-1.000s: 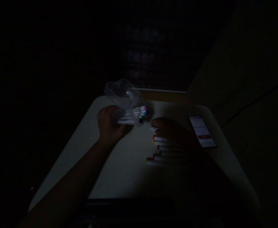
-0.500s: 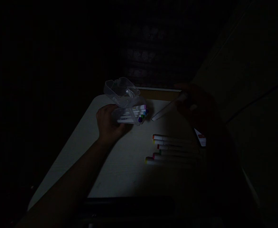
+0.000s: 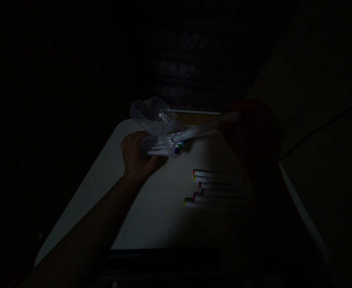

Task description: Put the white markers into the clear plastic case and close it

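Observation:
My left hand [image 3: 135,155] is wrapped round a clear plastic case [image 3: 153,116], whose lid stands raised. Inside the case lie several white markers [image 3: 159,152] with coloured ends, purple, green and blue among them, pointing right. In deep shadow, my right hand [image 3: 248,132] grips one white marker [image 3: 201,129] by its far end. That marker slants down to the left, and its tip overlaps the mouth of the case in view; whether it touches the others I cannot tell.
On the pale table [image 3: 151,216], several loose markers [image 3: 206,173] lie in a row at right of centre, their coloured ends facing left. A dark bar [image 3: 163,258] runs along the near edge. A thin cable [image 3: 322,124] crosses at the right. The surroundings are very dark.
My right hand has carried its marker left and slightly up, bringing the tip from beside the case to its mouth. My left hand and the case have stayed nearly still.

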The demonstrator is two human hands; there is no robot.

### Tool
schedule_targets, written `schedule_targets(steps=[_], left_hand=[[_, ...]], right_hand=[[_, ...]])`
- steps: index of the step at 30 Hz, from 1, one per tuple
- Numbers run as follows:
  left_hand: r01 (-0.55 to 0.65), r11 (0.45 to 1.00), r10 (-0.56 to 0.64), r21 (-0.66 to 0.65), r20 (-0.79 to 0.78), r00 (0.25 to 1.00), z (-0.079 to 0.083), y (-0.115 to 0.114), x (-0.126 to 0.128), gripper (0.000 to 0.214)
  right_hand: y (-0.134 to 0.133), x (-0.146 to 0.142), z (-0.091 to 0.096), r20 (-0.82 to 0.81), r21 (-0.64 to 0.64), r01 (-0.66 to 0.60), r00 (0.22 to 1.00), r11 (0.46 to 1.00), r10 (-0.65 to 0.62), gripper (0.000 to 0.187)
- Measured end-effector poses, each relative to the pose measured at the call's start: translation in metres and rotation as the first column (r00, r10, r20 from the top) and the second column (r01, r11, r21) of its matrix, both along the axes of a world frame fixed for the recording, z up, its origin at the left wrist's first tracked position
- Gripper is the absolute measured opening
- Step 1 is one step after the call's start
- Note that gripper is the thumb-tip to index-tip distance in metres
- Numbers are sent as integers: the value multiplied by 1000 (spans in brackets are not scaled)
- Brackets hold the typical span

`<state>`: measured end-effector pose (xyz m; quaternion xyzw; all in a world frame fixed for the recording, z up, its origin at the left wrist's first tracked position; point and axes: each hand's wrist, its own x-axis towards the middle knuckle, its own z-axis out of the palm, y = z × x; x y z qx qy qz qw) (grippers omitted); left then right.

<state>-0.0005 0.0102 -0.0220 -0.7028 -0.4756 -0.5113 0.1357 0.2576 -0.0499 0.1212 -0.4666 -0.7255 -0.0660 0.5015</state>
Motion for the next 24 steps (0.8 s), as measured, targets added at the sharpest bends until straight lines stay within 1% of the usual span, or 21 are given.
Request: schedule_targets(steps=[3,6,12,15,17,20,24], left_hand=[[18,1000,-18,2,1,1000,0,0,-1,65],[17,1000,-17,6,-5,1000,0,0,-1,65],[-14,999,14,-52,6,1000,-2,1,-2,65],[-18,998,19,-59,12,1000,-1,0,-1,66],[-9,999,10,-51,11,1000,-1,0,-1,66],[11,999,-11,-34,0,1000,0,0,-1,66],[17,1000,-17,-22,-10,1000,1,0,-1,64]], right_hand=[[8,-4,-9,78,-95,-27,996,995,35,20],[14,-6,-15,152,-190,-45,986,981,75,19],[21,-9,-22,184,-308,-104,969,946,167,20],[23,-9,-24,177,-344,-142,961,928,213,23],[24,-9,-25,190,-370,-146,955,918,228,25],[24,-9,-25,210,-409,-128,950,904,230,27],[24,-10,-24,217,-412,-109,952,905,213,29]])
